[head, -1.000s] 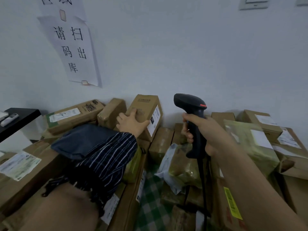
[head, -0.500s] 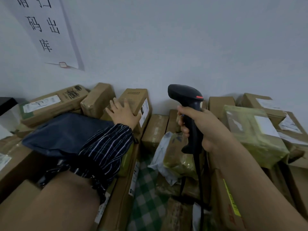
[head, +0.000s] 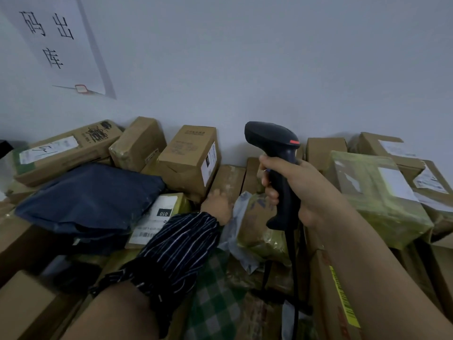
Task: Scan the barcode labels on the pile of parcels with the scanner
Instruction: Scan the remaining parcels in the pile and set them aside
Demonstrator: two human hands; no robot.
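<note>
My right hand point(head: 301, 190) grips the handle of a black barcode scanner point(head: 272, 141), held upright with its head facing left over the pile of parcels. My left hand point(head: 217, 207), motion-blurred and in a striped sleeve, hovers low between a small upright cardboard box point(head: 188, 160) and a plastic-wrapped parcel point(head: 259, 229); it holds nothing that I can see. The upright box carries a white label point(head: 208, 160) on its right side. A flat parcel with a "010" label point(head: 157, 217) lies just left of my left wrist.
A dark blue bag point(head: 90, 197) lies on the boxes at left, behind it a long labelled box point(head: 63, 150). A yellow-green taped parcel point(head: 377, 197) and more boxes fill the right. The scanner cable hangs over a green checked cloth point(head: 215, 290). A paper notice point(head: 56, 40) hangs on the wall.
My left hand has let go of the upright box and dropped down to the right, toward the plastic-wrapped parcel. The "010" label is now uncovered. The scanner stays in my right hand.
</note>
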